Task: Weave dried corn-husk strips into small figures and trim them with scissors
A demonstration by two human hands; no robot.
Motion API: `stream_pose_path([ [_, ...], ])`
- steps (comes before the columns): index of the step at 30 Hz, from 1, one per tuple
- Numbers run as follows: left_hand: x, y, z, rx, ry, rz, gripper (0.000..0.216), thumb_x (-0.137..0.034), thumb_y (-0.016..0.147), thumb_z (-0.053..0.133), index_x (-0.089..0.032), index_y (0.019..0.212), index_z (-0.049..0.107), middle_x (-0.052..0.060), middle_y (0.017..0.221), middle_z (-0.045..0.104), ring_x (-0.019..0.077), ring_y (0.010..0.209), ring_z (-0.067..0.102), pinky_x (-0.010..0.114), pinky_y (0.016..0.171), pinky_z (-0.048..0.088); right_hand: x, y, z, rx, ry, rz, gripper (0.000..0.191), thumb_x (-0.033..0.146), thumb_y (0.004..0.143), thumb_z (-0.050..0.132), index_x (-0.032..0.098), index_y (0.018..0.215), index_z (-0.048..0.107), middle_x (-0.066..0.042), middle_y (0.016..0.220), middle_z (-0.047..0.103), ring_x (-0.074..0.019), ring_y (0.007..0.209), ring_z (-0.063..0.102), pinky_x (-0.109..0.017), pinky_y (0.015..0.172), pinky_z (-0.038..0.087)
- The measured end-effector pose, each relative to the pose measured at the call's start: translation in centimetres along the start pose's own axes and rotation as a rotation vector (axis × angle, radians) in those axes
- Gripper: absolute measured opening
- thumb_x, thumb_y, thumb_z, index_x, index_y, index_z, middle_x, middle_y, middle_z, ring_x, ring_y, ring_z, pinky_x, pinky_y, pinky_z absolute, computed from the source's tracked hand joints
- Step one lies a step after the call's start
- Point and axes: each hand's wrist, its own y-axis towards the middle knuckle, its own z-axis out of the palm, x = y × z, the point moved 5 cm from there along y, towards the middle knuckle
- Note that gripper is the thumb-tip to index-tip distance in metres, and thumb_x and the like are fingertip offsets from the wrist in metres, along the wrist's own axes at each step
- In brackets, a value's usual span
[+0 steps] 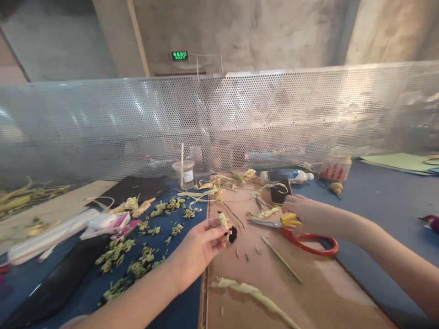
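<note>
My left hand (200, 246) pinches a small woven leaf figure (226, 227) with a dark end, just above the brown board (308, 292). My right hand (307, 212) reaches across the board, fingers curled over the yellow handle of small snips (274, 222). Red-handled scissors (308, 241) lie right beside that hand. A thin green stick (281, 259) and a twisted pale leaf strip (254, 294) rest on the board nearer to me.
Green woven leaf pieces (137, 256) are scattered on the blue table at left. A plastic cup with a straw (184, 171), a phone (279, 192), a bottle (291, 175) and a jar (336, 167) stand near the perforated metal screen (219, 119).
</note>
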Motion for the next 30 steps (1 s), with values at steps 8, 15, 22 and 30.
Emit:
stream_pose_path([
  [8,-0.7,-1.3,1.8,0.134,0.119,0.148,0.014,-0.016,0.071,0.064,-0.014,0.083,0.057,0.004,0.083,0.058,0.0117,0.077,0.053,0.024,0.071,0.04,8.6,0.1,3.0,0.071,0.848,-0.03,0.026,0.04,0.08,0.049,0.019,0.089,0.061,0.0,0.074,0.058,-0.0111,0.066,0.048,-0.024,0.061,0.037],
  [15,-0.9,-1.7,2.2,0.147,0.153,0.172,0.016,-0.017,0.07,0.065,-0.016,0.084,0.058,0.004,0.084,0.06,0.0141,0.079,0.055,0.028,0.076,0.041,10.0,-0.2,3.8,0.137,1.338,0.017,0.02,0.036,0.073,0.061,0.016,0.076,0.061,0.002,0.074,0.055,-0.0099,0.071,0.046,-0.023,0.068,0.035],
  [22,-0.6,-2.1,2.5,0.19,0.318,0.145,0.017,-0.025,0.069,0.064,-0.017,0.084,0.065,0.008,0.098,0.062,0.0198,0.089,0.055,0.036,0.086,0.038,10.2,-0.3,4.1,0.124,1.455,0.006,0.026,0.039,0.072,0.062,0.014,0.063,0.06,0.001,0.067,0.054,-0.0101,0.069,0.046,-0.025,0.069,0.036],
  [30,-0.4,-2.1,2.1,0.202,0.426,0.127,0.013,-0.028,0.064,0.069,-0.016,0.066,0.067,0.006,0.104,0.058,0.0196,0.088,0.053,0.033,0.082,0.038,10.2,-0.2,5.7,0.169,1.474,-0.023,0.029,0.041,0.067,0.066,0.014,0.062,0.059,0.001,0.064,0.054,-0.0101,0.065,0.047,-0.024,0.064,0.035],
])
